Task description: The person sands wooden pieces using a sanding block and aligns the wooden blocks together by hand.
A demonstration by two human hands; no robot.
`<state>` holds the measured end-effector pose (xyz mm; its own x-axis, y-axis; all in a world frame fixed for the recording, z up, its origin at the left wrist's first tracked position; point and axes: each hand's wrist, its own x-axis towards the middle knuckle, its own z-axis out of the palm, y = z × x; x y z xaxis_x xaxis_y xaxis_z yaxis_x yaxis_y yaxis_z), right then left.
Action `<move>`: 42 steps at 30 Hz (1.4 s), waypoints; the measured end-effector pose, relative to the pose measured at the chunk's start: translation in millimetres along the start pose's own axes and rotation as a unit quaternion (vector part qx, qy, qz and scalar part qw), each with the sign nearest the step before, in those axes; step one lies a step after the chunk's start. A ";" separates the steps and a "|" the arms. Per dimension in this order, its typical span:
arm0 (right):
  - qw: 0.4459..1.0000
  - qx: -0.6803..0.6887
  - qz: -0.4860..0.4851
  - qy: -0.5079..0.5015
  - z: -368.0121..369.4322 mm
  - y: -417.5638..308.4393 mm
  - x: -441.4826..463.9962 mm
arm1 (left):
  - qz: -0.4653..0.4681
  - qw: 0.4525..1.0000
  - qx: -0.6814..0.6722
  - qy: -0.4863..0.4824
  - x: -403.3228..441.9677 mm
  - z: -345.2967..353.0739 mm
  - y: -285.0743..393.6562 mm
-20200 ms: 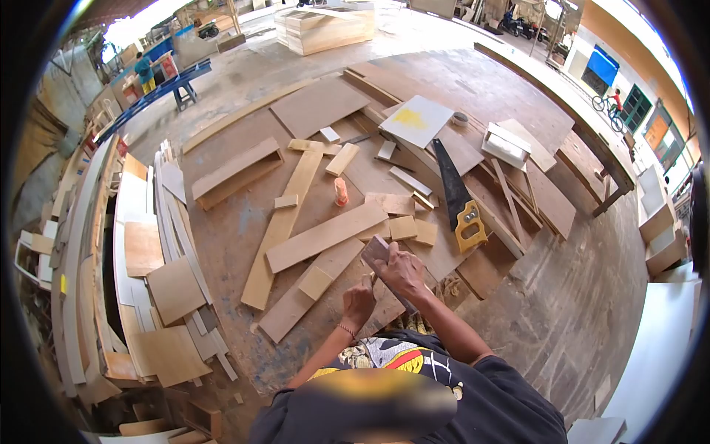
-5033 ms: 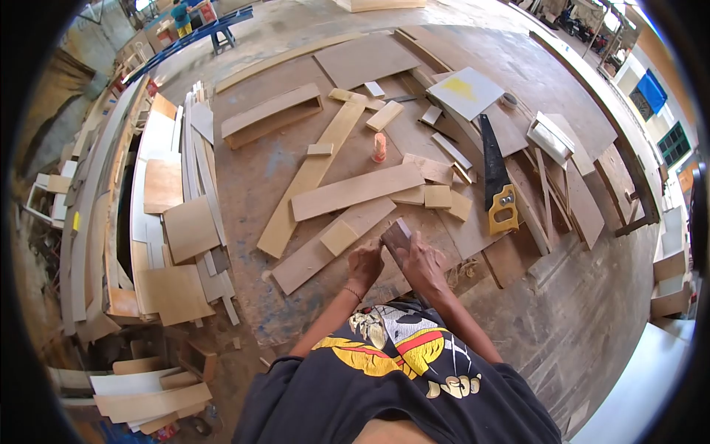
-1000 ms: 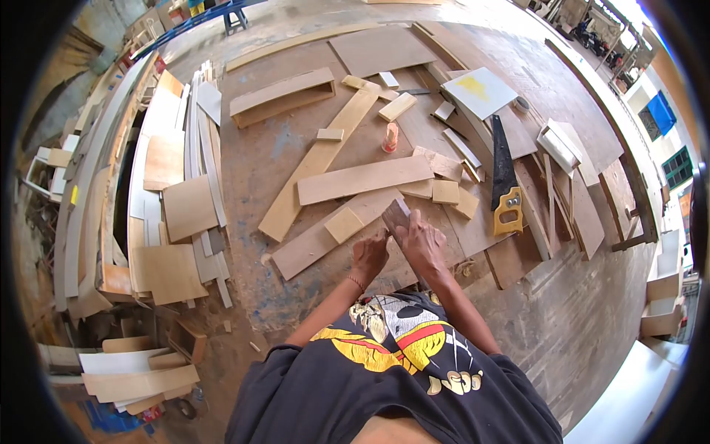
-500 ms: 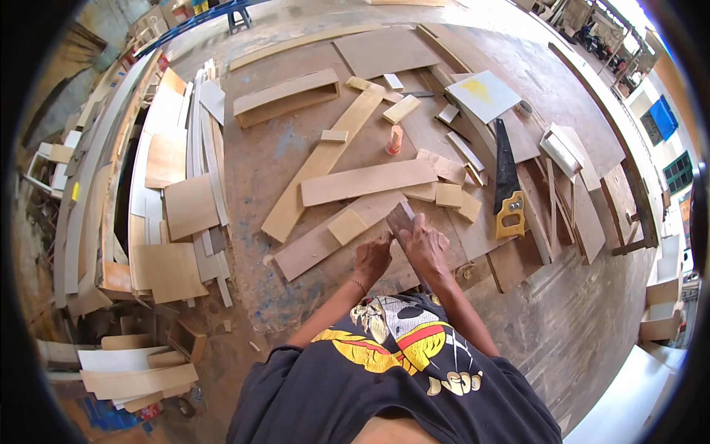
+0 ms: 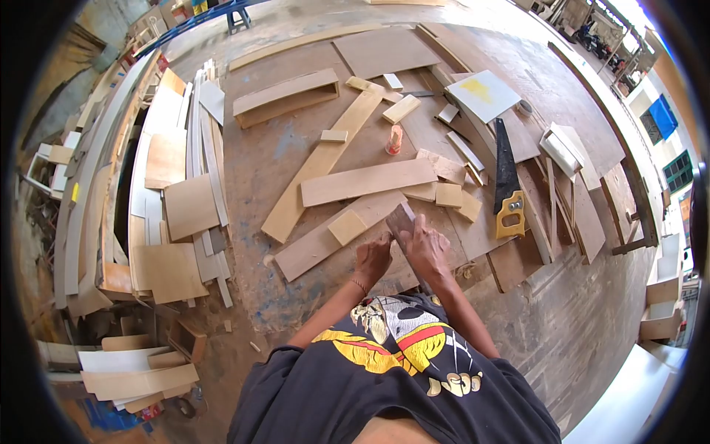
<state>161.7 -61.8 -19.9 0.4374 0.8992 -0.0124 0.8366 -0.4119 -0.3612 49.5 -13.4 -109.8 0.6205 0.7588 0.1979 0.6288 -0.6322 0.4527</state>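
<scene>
The right hand [image 5: 427,250] clasps a dark block [image 5: 400,217]; the left hand [image 5: 373,260] is curled closed, contents unclear. Worktop [image 5: 253,275] spreads to its eight-o'clock edge.

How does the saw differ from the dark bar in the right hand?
The saw lies untouched among the boards, while the dark bar is gripped in the right hand.
The saw has a yellow handle with an opening through it; the dark bar shows no such handle.
The saw's blade narrows towards its far end, whereas the dark bar looks straight-sided and blunt.
Both are long and narrow.
</scene>
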 end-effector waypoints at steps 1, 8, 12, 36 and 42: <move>1.000 0.014 -0.010 0.020 0.4 -1.9 6.4 | 0.001 1.000 -0.001 0.000 -0.5 3.4 -1.9; 0.999 0.038 0.001 0.023 7.9 -6.0 12.1 | -0.004 1.000 -0.019 0.017 0.9 3.1 -0.3; 0.999 0.047 0.020 0.007 -3.8 5.8 -12.7 | -0.013 0.999 0.021 -0.022 1.4 2.5 -1.2; 0.999 0.029 -0.013 0.044 19.0 0.8 30.6 | -0.020 1.000 -0.005 -0.007 1.6 0.4 0.4; 0.997 0.012 0.060 -0.046 -1.6 21.1 -18.2 | 0.026 0.998 -0.032 0.054 -0.5 15.2 -9.9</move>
<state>171.9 -87.1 -25.8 0.5010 0.8535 -0.1430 0.7711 -0.5153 -0.3740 50.2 -9.8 -127.6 0.5951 0.7403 0.3128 0.5638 -0.6619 0.4940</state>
